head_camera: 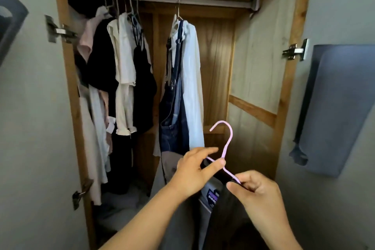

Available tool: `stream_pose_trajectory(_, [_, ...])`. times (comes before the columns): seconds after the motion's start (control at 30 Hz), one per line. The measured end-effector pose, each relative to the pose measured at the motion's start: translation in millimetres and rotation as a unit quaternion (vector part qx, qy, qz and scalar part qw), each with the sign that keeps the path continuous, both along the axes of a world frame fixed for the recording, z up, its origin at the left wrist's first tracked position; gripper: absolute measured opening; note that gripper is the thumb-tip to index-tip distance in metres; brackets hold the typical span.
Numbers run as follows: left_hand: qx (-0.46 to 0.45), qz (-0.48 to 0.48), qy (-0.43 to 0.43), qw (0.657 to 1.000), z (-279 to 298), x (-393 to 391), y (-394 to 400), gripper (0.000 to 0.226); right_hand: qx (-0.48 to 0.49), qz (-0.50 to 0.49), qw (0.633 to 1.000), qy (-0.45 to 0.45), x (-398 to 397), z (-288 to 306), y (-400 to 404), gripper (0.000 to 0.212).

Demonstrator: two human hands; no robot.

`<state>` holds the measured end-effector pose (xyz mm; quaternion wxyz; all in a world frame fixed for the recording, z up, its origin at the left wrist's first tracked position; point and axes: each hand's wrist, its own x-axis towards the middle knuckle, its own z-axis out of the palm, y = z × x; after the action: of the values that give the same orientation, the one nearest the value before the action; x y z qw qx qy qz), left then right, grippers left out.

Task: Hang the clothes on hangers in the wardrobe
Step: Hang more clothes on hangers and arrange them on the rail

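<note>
in front of the open wardrobe (293, 50), both hands work at a pink hanger (226, 144) low in the view, at about 5 o'clock from the centre. its hook stands up and curls to the left, and its arm slopes down toward the right. the left hand (195, 170) grips the hanger just below the hook, thumb curled over the arm and the index finger stretched out above it. the right hand (256, 189) pinches the lower right end of the hanger arm together with the edge of a dark garment (225, 219), fingers curled round both. the garment drapes over the hanger arm and hangs straight down between the forearms; a label with purple print shows on its inner lining, too small to read.

up at 12 o'clock the metal rail (194, 0) runs across the wardrobe under its top board. at 10 o'clock a bunch of hung clothes (121, 63) crowds the left end of the rail: pink, black, cream and white pieces. near the middle of the rail, apart from that bunch, hang denim dungarees (174, 119) beside a white shirt (192, 79), the two touching. at 3 o'clock, outside the wardrobe frame, a grey-blue cloth (336, 107) hangs on the open door.
</note>
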<state>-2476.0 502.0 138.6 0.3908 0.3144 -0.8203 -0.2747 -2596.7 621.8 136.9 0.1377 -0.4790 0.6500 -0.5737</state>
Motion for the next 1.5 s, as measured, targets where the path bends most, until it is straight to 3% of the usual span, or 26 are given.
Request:
stream_pose_trajectory(0.17, [-0.012, -0.047, 0.073, 0.996, 14, -46, -19, 0.049, -0.002, -0.065, 0.998, -0.008, -14, 1, -33, 0.015])
stream_pose_trajectory(0.27, [-0.002, -0.052, 0.102, 0.993, 15, -65, -36, 0.016, 0.0, -0.094, 0.996, 0.014, -20, 6, -46, 0.015])
stream_pose_trajectory(0.4, [0.01, -0.093, 0.132, 0.987, 23, -84, -65, 0.03, 0.057, -0.083, 0.991, 0.092, -30, 21, -51, 0.017])
stream_pose_trajectory(0.5, [0.005, -0.132, 0.125, 0.983, 30, -97, -83, 0.018, 0.103, -0.117, 0.973, 0.171, -39, 29, -45, 0.048])
stream_pose_trajectory(0.63, [-0.008, -0.169, 0.112, 0.979, 34, -120, -98, 0.02, 0.139, -0.174, 0.964, 0.144, -42, 28, -31, 0.067])
stream_pose_trajectory(0.87, [0.057, -0.25, 0.142, 0.956, 19, -161, -96, 0.024, 0.269, -0.307, 0.905, 0.119, -32, 5, -11, 0.053])
stream_pose_trajectory(1.0, [0.094, -0.278, 0.153, 0.944, 11, -174, -105, 0.022, 0.282, -0.322, 0.897, 0.113, -22, -8, -8, 0.052])
stream_pose_trajectory(1.17, [0.115, -0.274, 0.21, 0.931, 38, -184, -134, 0.027, 0.257, -0.367, 0.878, 0.167, -18, -1, -24, 0.034])
stream_pose_trajectory(1.37, [0.111, -0.261, 0.266, 0.921, 93, -203, -175, 0.018, 0.177, -0.422, 0.842, 0.285, -10, 48, -76, 0.042])
stream_pose_trajectory(1.5, [0.1, -0.246, 0.303, 0.915, 128, -221, -208, 0.013, 0.115, -0.403, 0.864, 0.28, -22, 75, -116, 0.043])
